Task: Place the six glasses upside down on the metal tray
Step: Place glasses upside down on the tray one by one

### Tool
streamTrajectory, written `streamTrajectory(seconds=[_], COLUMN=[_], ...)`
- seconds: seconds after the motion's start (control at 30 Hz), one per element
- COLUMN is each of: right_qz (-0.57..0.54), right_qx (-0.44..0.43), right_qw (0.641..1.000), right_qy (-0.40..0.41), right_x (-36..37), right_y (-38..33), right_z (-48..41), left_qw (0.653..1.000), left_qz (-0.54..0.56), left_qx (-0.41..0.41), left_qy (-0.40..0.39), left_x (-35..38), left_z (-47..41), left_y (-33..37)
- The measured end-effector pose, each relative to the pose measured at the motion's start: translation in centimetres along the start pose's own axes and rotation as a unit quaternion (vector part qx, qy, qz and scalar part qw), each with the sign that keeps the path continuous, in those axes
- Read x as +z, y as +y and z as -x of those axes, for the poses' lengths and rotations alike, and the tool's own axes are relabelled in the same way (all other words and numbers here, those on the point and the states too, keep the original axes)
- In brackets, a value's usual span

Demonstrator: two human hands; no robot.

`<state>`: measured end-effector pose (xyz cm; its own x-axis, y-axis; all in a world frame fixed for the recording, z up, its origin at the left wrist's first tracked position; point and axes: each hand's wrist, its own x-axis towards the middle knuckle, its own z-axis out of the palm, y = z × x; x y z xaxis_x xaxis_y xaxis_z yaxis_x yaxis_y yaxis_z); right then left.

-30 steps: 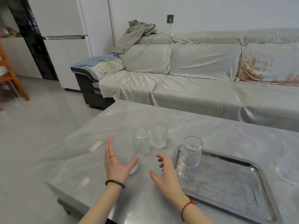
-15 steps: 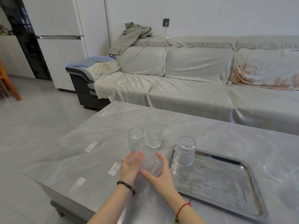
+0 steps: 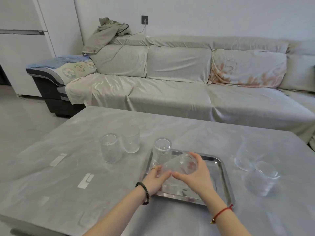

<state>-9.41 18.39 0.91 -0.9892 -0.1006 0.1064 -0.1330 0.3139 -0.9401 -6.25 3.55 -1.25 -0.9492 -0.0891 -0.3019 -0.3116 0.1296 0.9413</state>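
- Head view: both my hands are wrapped around one glass (image 3: 180, 165), held tilted on its side above the metal tray (image 3: 223, 179). My left hand (image 3: 156, 178) cups the end nearer me; my right hand (image 3: 196, 174) has its fingers curled over the end whose round face points up and away.
- One glass already stands upside down (image 3: 162, 151) on the tray's far-left corner, just beside the one I hold.
- Two upright glasses (image 3: 110, 148) wait on the desk, left of the tray. Right of the tray sit more clear glass pieces (image 3: 263, 178); I cannot tell their exact shapes.
- To do this step well, I judge I should finish the turn over the tray itself, so that a slip would land on metal and not on the desk.
- I should bring the rim down flat on the bare floor of the tray, near the inverted glass but not touching it, since glass on glass may chip.
- I should open my hands only once the rim sits level, because the smooth ribbed wall looks slippery.
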Motion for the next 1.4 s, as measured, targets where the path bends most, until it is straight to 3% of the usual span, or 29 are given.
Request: streamTrajectory(seconds=[0.13, 0.27, 0.53, 0.73, 0.97, 1.23, 1.4], right_qz=[0.051, 0.071, 0.060, 0.046, 0.033, 0.044, 0.044], right_qx=[0.009, 0.018, 0.033, 0.048, 0.088, 0.099, 0.092], right_qw=[0.999, 0.997, 0.998, 0.998, 0.994, 0.994, 0.994], right_qy=[0.015, 0.020, 0.007, -0.004, 0.055, 0.035, 0.034], right_x=[-0.9, -0.9, -0.3, 0.0, 1.0, 0.9, 1.2], right_y=[0.8, 1.9, 3.2, 4.0, 5.8, 5.6, 5.7], right_z=[-1.6, -3.3, -5.5, -5.2, -3.1, -3.8, -4.1], left_qw=[0.989, 0.985, 0.989, 0.992, 0.994, 0.992, 0.992], left_qz=[-0.115, -0.148, -0.127, -0.105, -0.073, -0.091, -0.069], left_qx=[0.084, 0.079, 0.027, 0.036, 0.047, 0.052, 0.098], left_qy=[-0.039, -0.049, -0.074, -0.068, -0.068, -0.067, -0.042], left_x=[2.7, 4.1, 4.2, 3.9, 4.3, 3.7, 1.8], left_z=[-0.9, -2.3, -4.1, -4.7, -5.0, -5.2, -4.2], left_y=[0.1, 0.0, -0.2, -0.7, -0.8, -0.5, -1.2])
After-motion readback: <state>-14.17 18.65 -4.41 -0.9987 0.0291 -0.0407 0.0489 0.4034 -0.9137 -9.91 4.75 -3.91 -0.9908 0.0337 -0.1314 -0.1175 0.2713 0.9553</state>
